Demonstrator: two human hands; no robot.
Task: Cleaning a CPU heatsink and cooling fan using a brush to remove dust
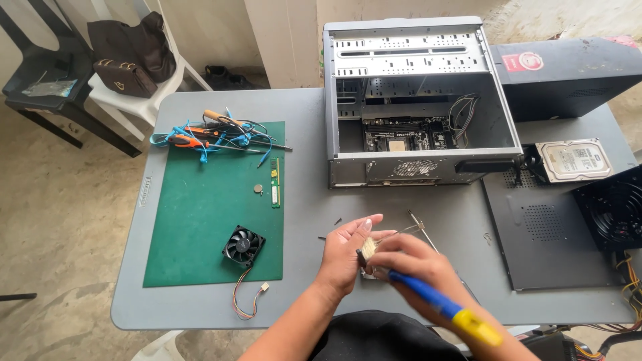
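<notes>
My left hand (346, 252) holds a small metal part, largely hidden behind the fingers, above the grey table (301, 160) near its front edge. My right hand (409, 265) grips a brush with a blue and yellow handle (445, 309), and its bristle head (367, 251) touches the part in my left hand. A thin metal clip (416, 227) lies on the table just beyond my hands. An open computer case (418, 100) lies on its side behind them, with the motherboard (401, 134) visible inside.
A green mat (200, 220) holds a black fan (243, 246), a memory stick (275, 182), a coin cell (258, 189) and screwdrivers with blue cables (214, 137). At right lie a hard drive (575, 160), a case panel (545, 234) and a power supply (612, 207). Chairs with bags (127, 57) stand at far left.
</notes>
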